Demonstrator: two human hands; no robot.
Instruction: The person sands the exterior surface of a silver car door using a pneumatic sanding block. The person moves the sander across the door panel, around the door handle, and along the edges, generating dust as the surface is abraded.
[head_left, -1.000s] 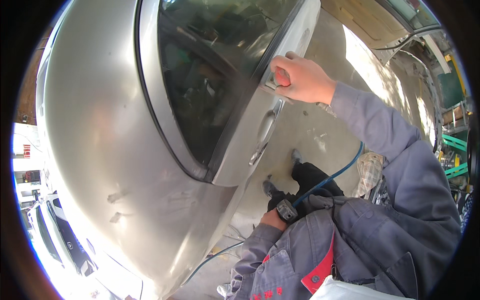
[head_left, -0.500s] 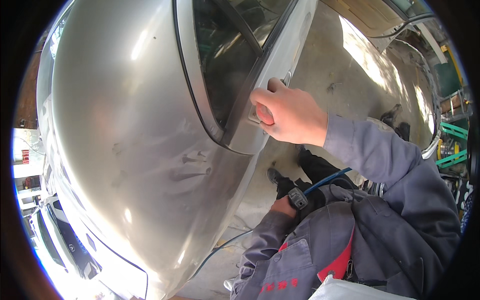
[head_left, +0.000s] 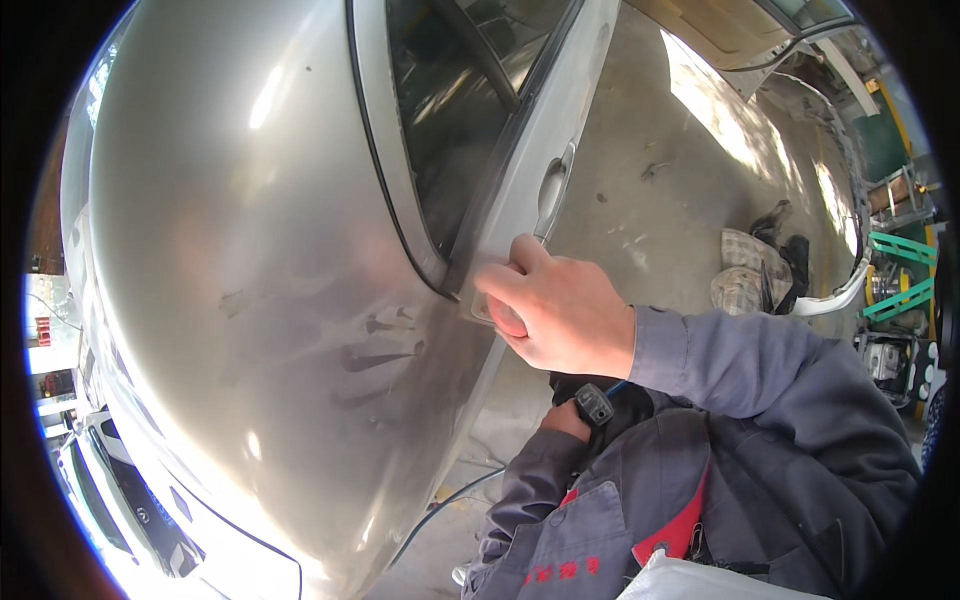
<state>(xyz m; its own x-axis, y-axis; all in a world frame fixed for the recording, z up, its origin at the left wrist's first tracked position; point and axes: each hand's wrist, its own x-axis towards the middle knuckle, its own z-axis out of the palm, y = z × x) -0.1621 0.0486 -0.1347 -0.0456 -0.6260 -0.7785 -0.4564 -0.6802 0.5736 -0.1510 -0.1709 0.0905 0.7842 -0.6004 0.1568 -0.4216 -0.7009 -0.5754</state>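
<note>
Against the edge of a silver car body panel [head_left: 250,330], just below the door handle [head_left: 550,195], is my right hand [head_left: 565,310]. Its fingers are closed around a small flat tool [head_left: 481,311]; only a pale edge and some pinkish-red show, so its kind is unclear. Dull smudges and dark wipe marks cover the panel beside this hand. Lower down, my left hand [head_left: 568,420] rests near my body, with a small grey box-like device [head_left: 594,404] at it. The left fingers are hidden behind dark cloth and the device.
A blue hose [head_left: 450,498] runs along the floor near the car. On the concrete lies a stained pale cloth heap [head_left: 745,270] with dark pieces. Green metal supports [head_left: 900,298] stand at the right. Another vehicle [head_left: 120,490] is at the lower left.
My right hand has slid down and nearer along the panel edge, leaving the door handle uncovered. The view has shifted a little, bringing more of the cloth heap into sight. My left hand stays low.
</note>
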